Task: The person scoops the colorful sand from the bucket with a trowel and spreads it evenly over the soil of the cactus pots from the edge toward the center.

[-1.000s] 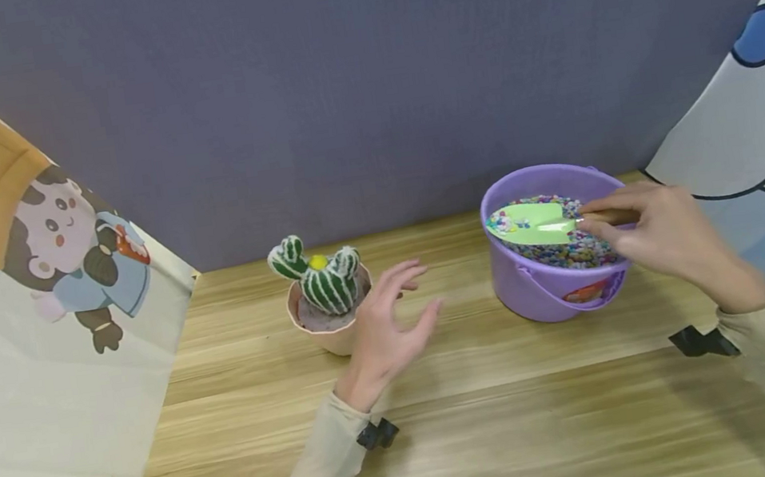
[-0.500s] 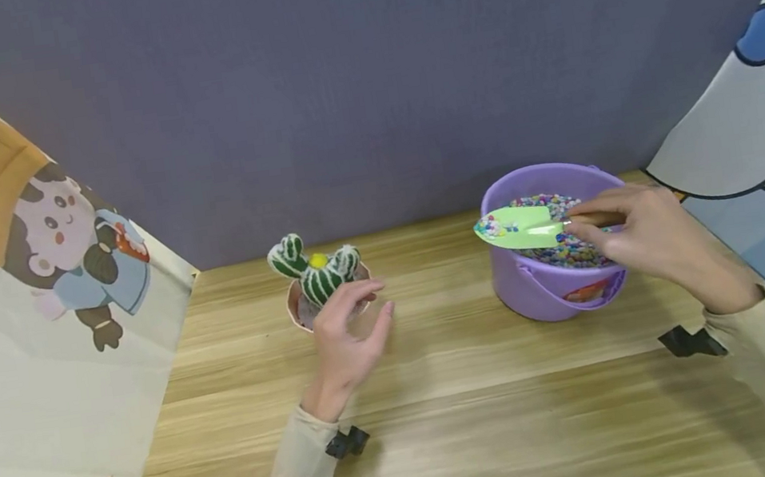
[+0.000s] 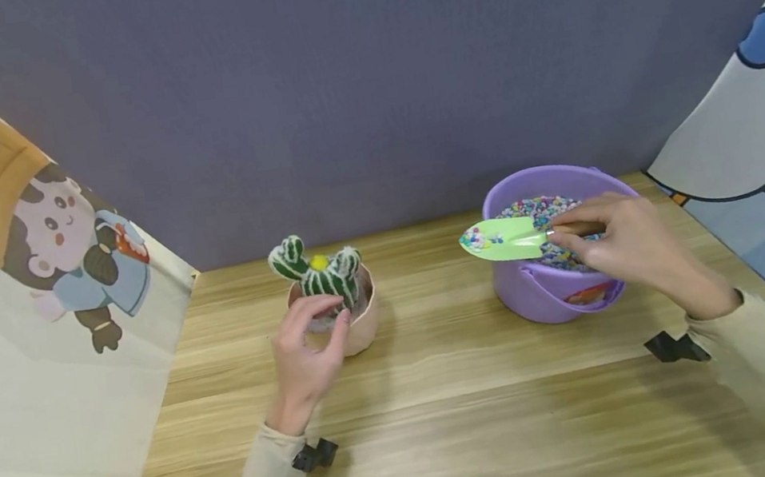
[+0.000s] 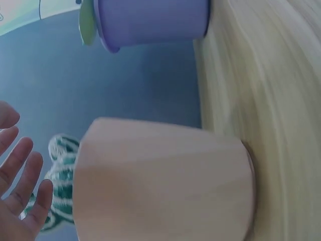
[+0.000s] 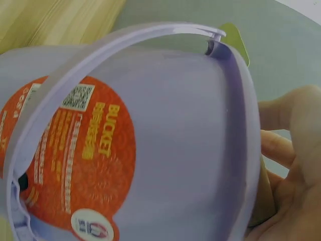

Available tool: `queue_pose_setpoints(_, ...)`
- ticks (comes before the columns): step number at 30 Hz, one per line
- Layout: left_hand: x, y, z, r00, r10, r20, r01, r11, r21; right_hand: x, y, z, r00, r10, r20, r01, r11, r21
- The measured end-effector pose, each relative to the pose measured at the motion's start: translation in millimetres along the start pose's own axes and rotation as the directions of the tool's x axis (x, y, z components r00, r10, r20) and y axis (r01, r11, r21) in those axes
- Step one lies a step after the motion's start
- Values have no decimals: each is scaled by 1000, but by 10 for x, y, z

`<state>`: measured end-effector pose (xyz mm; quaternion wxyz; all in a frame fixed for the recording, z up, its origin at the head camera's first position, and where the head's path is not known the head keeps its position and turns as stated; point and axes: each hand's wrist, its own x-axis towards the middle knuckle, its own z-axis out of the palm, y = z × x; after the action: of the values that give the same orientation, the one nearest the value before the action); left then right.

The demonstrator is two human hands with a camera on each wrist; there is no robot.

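Observation:
My right hand (image 3: 618, 240) grips the wooden handle of a small light-green trowel (image 3: 516, 238). The blade lies level over the left rim of a purple bucket (image 3: 521, 297), and small coloured beads (image 3: 477, 239) sit at its tip. More of these beads fill the bucket's lower part. At the left stands a pinkish-beige pot (image 3: 365, 328) with a green-and-white striped cactus (image 3: 329, 284) topped by a yellow flower. My left hand (image 3: 306, 353) is in front of the pot, fingers loosely bent and holding nothing. In the left wrist view its fingers (image 4: 22, 173) overlap the cactus.
The bucket's handle (image 5: 95, 65) hangs down its front beside a red label (image 5: 75, 150). A grey-blue wall panel (image 3: 364, 96) rises behind the wooden table (image 3: 467, 437). Printed panels stand left and right, the left one showing a cartoon figure (image 3: 61, 224).
My left hand has moved left, from the pot's right side to its front left. The trowel with its beads has shifted left, from over the bucket to past its left rim.

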<state>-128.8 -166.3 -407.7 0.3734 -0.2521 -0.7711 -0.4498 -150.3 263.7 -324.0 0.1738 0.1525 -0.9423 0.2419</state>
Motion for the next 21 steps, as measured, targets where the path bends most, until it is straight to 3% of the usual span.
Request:
queue_pose_setpoints(7, -87, -155, -157, 999, -3, -51, 6, 999, 52, 49, -46, 112, 998, -62, -28, 62, 998, 2)
queue_pose_setpoints(16, -138, -318, -281, 988, -57, -146, 65, 996, 54, 112, -139, 220, 994, -106, -17, 107, 994, 36)
queue_pose_setpoints(21, -184, -394, -324, 978, -169, -122, 179, 981, 76, 145, -211, 265, 993, -115, 14, 114, 992, 56)
